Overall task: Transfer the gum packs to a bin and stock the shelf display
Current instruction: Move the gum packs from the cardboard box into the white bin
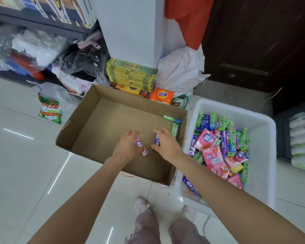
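Note:
A shallow cardboard box (88, 120) lies open on the floor. Both my hands reach into it. My left hand (128, 145) grips a pink gum pack (142, 147). My right hand (165, 144) holds a purple gum pack (157, 140). Two green gum packs (173, 119) lie in the box's far right corner. To the right stands a white plastic bin (261, 127) filled with several pink, purple and green gum packs (222, 147).
Stacked yellow-green boxes (130, 74) and an orange box (162, 95) sit behind the cardboard box by a white pillar. A red-green bag (49, 110) lies on the tile floor at left. Cluttered shelves are at far left; my feet (141, 203) stand below.

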The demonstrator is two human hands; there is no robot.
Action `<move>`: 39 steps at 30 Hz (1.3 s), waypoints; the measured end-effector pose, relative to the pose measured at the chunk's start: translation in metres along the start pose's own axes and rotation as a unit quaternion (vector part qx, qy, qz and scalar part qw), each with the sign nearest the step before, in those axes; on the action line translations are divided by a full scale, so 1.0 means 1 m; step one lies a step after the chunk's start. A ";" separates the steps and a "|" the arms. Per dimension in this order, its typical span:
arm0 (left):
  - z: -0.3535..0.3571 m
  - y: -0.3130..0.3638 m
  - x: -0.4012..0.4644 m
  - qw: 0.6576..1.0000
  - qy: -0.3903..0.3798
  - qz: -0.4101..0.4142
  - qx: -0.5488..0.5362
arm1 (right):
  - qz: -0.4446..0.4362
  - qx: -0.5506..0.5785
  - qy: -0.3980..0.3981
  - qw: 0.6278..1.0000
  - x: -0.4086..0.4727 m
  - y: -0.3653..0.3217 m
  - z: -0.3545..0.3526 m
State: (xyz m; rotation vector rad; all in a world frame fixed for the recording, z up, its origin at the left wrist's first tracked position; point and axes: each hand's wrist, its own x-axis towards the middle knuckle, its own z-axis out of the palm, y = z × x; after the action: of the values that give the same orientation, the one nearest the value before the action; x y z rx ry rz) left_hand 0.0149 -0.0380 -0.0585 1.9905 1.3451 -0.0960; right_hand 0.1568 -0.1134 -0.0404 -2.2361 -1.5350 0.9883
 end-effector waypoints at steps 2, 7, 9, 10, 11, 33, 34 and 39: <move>0.004 -0.010 0.010 0.999 -0.030 0.011 0.026 | 0.025 -0.023 -0.016 0.999 0.012 0.003 0.013; 0.012 -0.022 0.023 0.986 -0.062 0.031 0.149 | 0.070 -0.098 -0.048 0.992 0.029 0.009 0.032; 0.014 -0.022 0.026 0.978 -0.047 0.053 0.197 | 0.074 -0.132 -0.038 0.988 0.032 0.009 0.037; 0.015 -0.022 0.028 0.976 -0.036 0.061 0.206 | 0.071 -0.147 -0.024 0.986 0.034 0.009 0.039; 0.015 -0.022 0.031 0.976 -0.025 0.067 0.204 | 0.066 -0.158 -0.009 0.985 0.035 0.010 0.040; -0.008 0.018 0.026 0.985 0.073 -0.003 -0.156 | 0.069 0.081 0.177 0.979 0.021 -0.004 -0.014; -0.011 0.031 0.021 0.979 0.089 0.004 -0.184 | 0.063 0.095 0.202 0.973 0.014 -0.003 -0.023; -0.002 0.109 -0.003 0.962 0.104 0.108 -0.230 | 0.085 0.134 0.307 0.938 -0.028 0.034 -0.071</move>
State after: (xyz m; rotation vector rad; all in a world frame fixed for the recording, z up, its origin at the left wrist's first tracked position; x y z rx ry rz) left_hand 0.1035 -0.0600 0.0003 1.7626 1.1356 0.4976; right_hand 0.2220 -0.1404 0.0042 -2.2053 -0.8915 0.4237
